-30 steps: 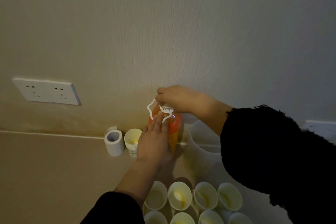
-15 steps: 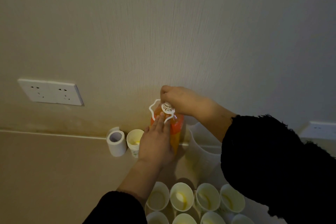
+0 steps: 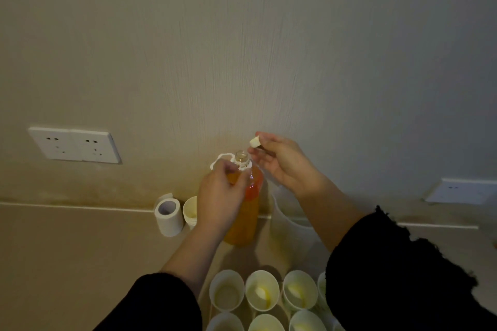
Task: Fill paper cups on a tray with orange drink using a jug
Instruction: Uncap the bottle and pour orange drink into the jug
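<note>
Your left grip (image 3: pixel 223 191) clasps the bottle (image 3: pixel 243 220), right grip (image 3: pixel 282 164) pinches its unscrewed cap (image 3: pixel 254 141); jug (image 3: pixel 293 226) and cups (image 3: pixel 262 293) both await pouring

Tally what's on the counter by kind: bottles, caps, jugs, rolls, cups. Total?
orange-drink bottle: 1
bottle cap: 1
jug: 1
tissue roll: 1
paper cups, front group: 7 in view; the sleeve may hide more
paper cup by the wall: 1
Total: 12
</note>
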A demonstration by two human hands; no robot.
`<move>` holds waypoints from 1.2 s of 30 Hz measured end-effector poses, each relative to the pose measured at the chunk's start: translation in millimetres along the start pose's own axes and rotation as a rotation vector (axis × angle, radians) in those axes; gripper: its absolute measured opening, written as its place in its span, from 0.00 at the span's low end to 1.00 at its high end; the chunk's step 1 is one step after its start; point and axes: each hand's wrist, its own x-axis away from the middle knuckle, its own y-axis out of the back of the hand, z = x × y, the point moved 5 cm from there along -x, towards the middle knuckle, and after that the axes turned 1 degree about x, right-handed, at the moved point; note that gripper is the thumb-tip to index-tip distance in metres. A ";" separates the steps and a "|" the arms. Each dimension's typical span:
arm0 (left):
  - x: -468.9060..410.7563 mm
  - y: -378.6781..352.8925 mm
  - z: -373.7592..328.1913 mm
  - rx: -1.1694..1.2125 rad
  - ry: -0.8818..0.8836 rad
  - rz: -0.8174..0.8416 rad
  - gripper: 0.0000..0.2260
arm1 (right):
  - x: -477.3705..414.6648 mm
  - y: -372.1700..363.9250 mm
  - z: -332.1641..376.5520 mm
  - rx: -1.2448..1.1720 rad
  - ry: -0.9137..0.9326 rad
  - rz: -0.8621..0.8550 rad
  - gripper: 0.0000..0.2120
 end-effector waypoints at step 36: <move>78.2 16.6 225.8 -0.160 0.469 0.057 0.13 | 9.9 -42.9 -39.6 1.582 0.478 -0.148 0.19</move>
